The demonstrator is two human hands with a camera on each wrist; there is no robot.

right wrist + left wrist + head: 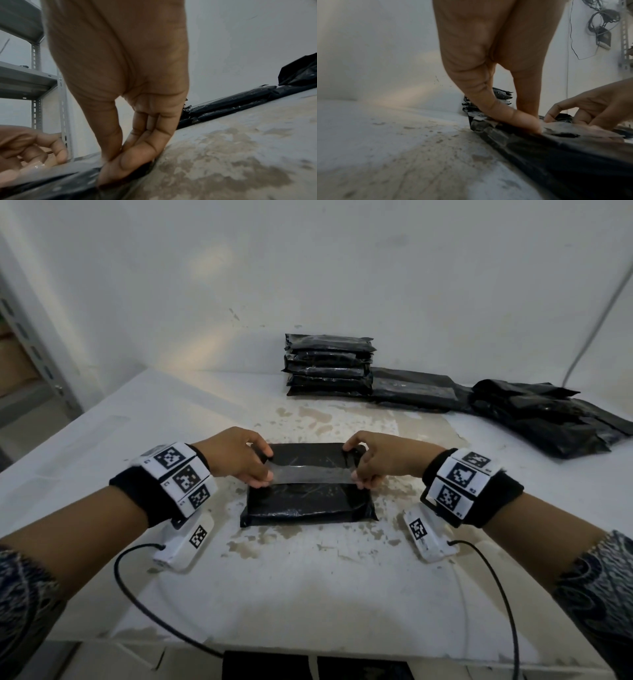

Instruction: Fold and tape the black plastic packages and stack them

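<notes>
Clear tape (310,474) is pinched at each end by left hand (236,455) and right hand (376,457); it should be pressed flat across the black package (308,501).

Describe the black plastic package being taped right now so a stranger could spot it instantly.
On the worn white table, look nearest the person, between the left hand and right hand. That black plastic package lies alone, with a clear tape strip stretched across it.
</notes>
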